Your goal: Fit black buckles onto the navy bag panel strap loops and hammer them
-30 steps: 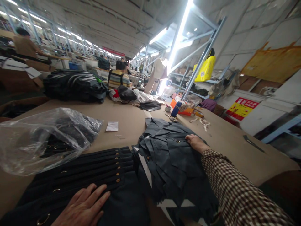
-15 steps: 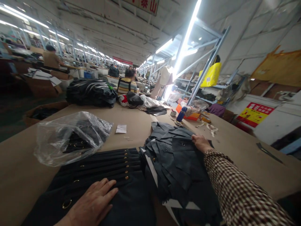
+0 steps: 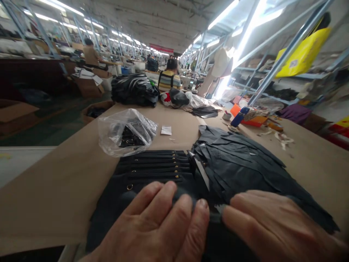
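Both hands fill the bottom of the view, close to the camera. My left hand (image 3: pixel 160 225) lies flat with its fingers stretched out on a stack of black fabric strips with small gold rivets (image 3: pixel 152 167). Beside it, my right hand (image 3: pixel 275 225) rests palm down on the near end of a heap of dark grey cut fabric pieces (image 3: pixel 245 160). Its fingertips are hidden from the camera, and neither hand grips anything. Both piles sit on a long brown cardboard-covered table (image 3: pixel 65 185).
A clear plastic bag of black pieces (image 3: pixel 125 133) lies behind the strips, with a white paper slip (image 3: pixel 166 130) near it. Farther back are black bundles (image 3: pixel 135 89), a blue bottle (image 3: pixel 240 116), an orange tray (image 3: pixel 255 120) and a seated person in a striped top (image 3: pixel 169 78).
My right hand has drawn back from the far part of the grey heap to its near end. The left hand slid up toward the strips. The camera has dropped low over the table.
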`<state>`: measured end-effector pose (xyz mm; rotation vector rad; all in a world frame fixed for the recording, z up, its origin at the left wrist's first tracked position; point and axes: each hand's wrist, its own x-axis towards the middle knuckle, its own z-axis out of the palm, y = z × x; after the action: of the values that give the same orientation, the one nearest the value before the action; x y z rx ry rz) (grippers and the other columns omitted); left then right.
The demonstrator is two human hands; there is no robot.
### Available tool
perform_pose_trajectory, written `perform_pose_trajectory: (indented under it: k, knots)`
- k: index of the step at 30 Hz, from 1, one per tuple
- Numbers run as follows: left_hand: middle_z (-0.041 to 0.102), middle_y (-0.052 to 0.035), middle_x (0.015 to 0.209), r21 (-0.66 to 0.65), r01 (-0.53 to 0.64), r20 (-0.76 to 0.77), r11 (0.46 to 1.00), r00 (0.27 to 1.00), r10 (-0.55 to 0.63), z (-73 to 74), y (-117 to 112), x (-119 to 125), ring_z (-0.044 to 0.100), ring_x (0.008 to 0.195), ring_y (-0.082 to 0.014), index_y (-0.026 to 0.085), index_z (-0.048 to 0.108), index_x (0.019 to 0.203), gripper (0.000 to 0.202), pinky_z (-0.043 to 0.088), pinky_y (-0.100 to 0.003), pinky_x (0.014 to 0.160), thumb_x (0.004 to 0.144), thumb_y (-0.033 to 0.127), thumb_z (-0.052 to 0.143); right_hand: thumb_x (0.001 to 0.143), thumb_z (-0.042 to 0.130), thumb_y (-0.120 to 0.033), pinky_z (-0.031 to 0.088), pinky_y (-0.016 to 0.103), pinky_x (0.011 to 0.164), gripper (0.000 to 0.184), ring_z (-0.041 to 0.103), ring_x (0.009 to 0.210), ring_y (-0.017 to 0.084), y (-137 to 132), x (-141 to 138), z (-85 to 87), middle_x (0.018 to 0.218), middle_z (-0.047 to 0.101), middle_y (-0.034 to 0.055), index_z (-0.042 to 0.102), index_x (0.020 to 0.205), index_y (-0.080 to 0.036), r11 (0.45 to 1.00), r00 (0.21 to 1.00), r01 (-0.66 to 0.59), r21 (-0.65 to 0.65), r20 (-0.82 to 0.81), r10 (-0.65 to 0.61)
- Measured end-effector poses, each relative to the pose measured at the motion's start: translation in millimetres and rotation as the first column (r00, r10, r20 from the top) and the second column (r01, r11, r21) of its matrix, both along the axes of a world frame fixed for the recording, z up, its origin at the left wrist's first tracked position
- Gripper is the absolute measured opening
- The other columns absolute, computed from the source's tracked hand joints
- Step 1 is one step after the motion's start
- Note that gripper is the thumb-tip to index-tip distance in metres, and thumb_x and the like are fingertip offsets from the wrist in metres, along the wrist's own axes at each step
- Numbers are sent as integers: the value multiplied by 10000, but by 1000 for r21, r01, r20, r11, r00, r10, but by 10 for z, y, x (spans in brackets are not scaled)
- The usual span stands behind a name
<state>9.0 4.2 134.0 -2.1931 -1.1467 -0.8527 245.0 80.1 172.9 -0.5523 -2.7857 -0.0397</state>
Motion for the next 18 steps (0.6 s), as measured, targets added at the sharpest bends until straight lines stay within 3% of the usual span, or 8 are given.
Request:
perform_pose_trajectory:
  k: [2,5,8,10,11,13,16,18]
  knots:
    - [645,29,737,-98,0,-13,995,1000,-1,2,-134,-121,591,653,-128,228,598,913,206,463,-249,601,923,219,392,925,460,-301,417,232,562,148,540,572,125,-81,-153,-49,706,624,-12,573,1019,-282,988,996,-92,-120,-18,91]
    - [575,50,607,-429,-24,28,903,999,39,-29,-204,-444,519,491,-99,235,557,768,262,362,-235,464,934,242,354,896,548,-331,458,223,664,278,609,737,134,108,-272,-196,894,670,-6,541,1172,-299,942,1000,-4,-337,-30,-7]
    - [599,34,634,-732,-151,8,664,973,230,-178,-64,-749,570,556,-109,225,548,709,280,376,-229,505,922,270,371,856,598,-347,449,215,657,253,600,755,133,446,-328,-568,885,665,-19,609,1097,-270,772,985,162,-615,57,-162]
    - [627,15,678,-830,-241,-66,503,938,341,-359,110,-878,594,617,-132,216,549,696,280,397,-243,558,917,291,393,861,565,-333,401,204,557,158,539,633,112,630,-372,-904,712,614,-28,651,878,-201,630,965,240,-739,109,-239]
    - [638,3,704,-853,-270,-99,448,924,369,-460,204,-918,603,647,-143,212,552,704,278,406,-253,588,918,297,396,866,544,-322,370,205,523,187,500,588,104,695,-403,-1067,641,570,-34,635,784,-180,593,953,269,-759,120,-278]
    - [657,-22,756,-872,-303,-145,385,910,388,-645,382,-960,622,701,-163,203,563,746,268,424,-275,647,925,295,386,873,517,-294,339,214,517,237,461,565,99,779,-485,-1337,590,513,-38,590,685,-169,624,935,301,-721,95,-340]
    - [678,-59,808,-865,-362,-221,348,897,384,-822,581,-967,651,768,-199,188,578,798,257,445,-307,698,928,284,378,888,497,-241,377,231,626,222,515,668,114,847,-628,-1577,706,567,-12,577,692,-173,780,937,309,-544,34,-347]
    - [691,-82,848,-848,-417,-290,327,882,370,-879,664,-961,664,812,-231,180,596,835,250,460,-332,711,924,283,387,896,490,-216,391,243,689,201,546,740,129,888,-706,-1664,794,596,15,580,722,-173,838,938,334,-432,62,-342]
